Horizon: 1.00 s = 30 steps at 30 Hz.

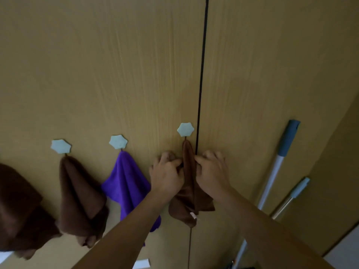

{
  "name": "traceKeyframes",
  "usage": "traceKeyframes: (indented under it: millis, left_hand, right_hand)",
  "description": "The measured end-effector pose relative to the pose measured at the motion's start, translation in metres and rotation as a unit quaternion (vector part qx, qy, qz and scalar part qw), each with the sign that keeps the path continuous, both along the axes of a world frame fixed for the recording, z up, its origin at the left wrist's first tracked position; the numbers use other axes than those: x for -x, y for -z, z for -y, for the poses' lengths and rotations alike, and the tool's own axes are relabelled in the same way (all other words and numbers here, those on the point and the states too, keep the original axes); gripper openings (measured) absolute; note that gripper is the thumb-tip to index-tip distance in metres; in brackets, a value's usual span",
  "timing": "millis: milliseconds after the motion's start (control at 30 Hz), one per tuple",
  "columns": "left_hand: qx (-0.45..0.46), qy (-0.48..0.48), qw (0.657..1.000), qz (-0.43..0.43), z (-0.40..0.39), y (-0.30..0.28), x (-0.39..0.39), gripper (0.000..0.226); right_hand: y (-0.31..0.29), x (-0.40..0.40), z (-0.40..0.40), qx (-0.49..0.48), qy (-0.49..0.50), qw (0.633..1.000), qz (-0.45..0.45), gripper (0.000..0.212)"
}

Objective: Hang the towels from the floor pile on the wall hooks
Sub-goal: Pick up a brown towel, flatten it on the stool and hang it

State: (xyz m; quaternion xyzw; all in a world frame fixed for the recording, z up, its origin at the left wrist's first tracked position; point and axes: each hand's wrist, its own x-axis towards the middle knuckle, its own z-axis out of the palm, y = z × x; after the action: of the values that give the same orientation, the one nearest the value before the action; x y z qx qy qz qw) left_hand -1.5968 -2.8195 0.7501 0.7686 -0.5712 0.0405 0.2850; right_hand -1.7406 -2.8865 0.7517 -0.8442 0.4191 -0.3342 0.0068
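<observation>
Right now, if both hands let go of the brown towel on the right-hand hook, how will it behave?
Probably floppy: the brown towel drapes in soft folds below the hook. Likely light, since it hangs from one small point. The left hand and right hand pinch it; released, it should sag, not spring.

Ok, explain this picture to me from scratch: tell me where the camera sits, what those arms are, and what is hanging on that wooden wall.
There is no machine here. A person wears a wide-angle camera on the head, so the single picture looks forward and down along their own two bare arms.

In front is a wood-grain wall with a dark vertical seam. Three pale flower-shaped hooks show on it. The left hook carries a brown towel, the middle hook a purple towel. Another brown towel hangs at the far left; its hook is out of view.

The right hook holds a third brown towel, and both hands are on it: the left hand and right hand pinch it from either side.

Two pale poles with blue grips lean at the right.
</observation>
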Motion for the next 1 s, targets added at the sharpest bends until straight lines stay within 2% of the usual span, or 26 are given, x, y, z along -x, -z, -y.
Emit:
traceKeyframes:
  millis: [33,100,133,167,200,267,300,333,400,467,567,667,833,1000]
  left_hand:
    - [-0.023,-0.019,0.999,0.02,-0.005,-0.002,0.005,0.03]
    - [-0.06,-0.054,0.995,0.05,-0.011,-0.004,0.011,0.033]
    - [-0.08,-0.061,0.994,0.051,-0.013,-0.003,0.013,0.034]
    - [-0.102,-0.057,0.993,0.027,-0.015,-0.002,0.015,0.034]
    - [-0.118,-0.036,0.992,-0.032,-0.015,0.003,0.015,0.035]
    - [-0.135,0.024,0.966,-0.217,-0.025,0.01,0.021,0.035]
    - [-0.12,0.038,0.954,-0.27,-0.03,0.017,0.023,0.035]
    - [-0.104,0.041,0.945,-0.307,-0.034,0.026,0.026,0.035]
    - [-0.089,0.033,0.943,-0.318,-0.048,0.031,0.035,0.03]
    - [-0.084,0.012,0.948,-0.308,-0.064,0.03,0.043,0.026]
    - [-0.115,-0.016,0.961,-0.25,-0.087,0.029,0.044,0.028]
    - [-0.118,-0.041,0.972,-0.2,-0.105,0.026,0.04,0.034]
    - [-0.139,-0.094,0.979,-0.115,-0.142,0.021,0.03,0.045]
    - [-0.109,-0.15,0.982,-0.043,-0.199,0.014,0.004,0.046]
  right_hand:
    - [0.0,0.002,-0.001,-0.094,-0.044,0.994,0.038,0.031]
    - [0.004,0.005,-0.001,-0.294,-0.103,0.942,0.122,0.034]
    - [0.007,0.008,-0.003,-0.343,-0.113,0.923,0.135,0.037]
    - [0.011,0.011,-0.006,-0.365,-0.117,0.914,0.132,0.041]
    - [0.016,0.014,-0.009,-0.377,-0.123,0.909,0.126,0.043]
    - [0.022,0.019,-0.019,-0.394,-0.138,0.902,0.114,0.044]
    - [0.026,0.023,-0.024,-0.4,-0.152,0.897,0.111,0.044]
    - [0.028,0.027,-0.028,-0.405,-0.165,0.893,0.104,0.043]
    - [0.035,0.034,-0.034,-0.408,-0.192,0.888,0.089,0.045]
    - [0.044,0.038,-0.037,-0.418,-0.204,0.882,0.079,0.048]
    - [0.057,0.039,-0.046,-0.423,-0.203,0.881,0.065,0.046]
    - [0.064,0.037,-0.061,-0.42,-0.203,0.884,0.033,0.054]
    - [0.063,0.026,-0.086,-0.383,-0.241,0.892,-0.006,0.052]
    - [0.045,-0.004,-0.119,-0.344,-0.297,0.89,-0.044,0.055]
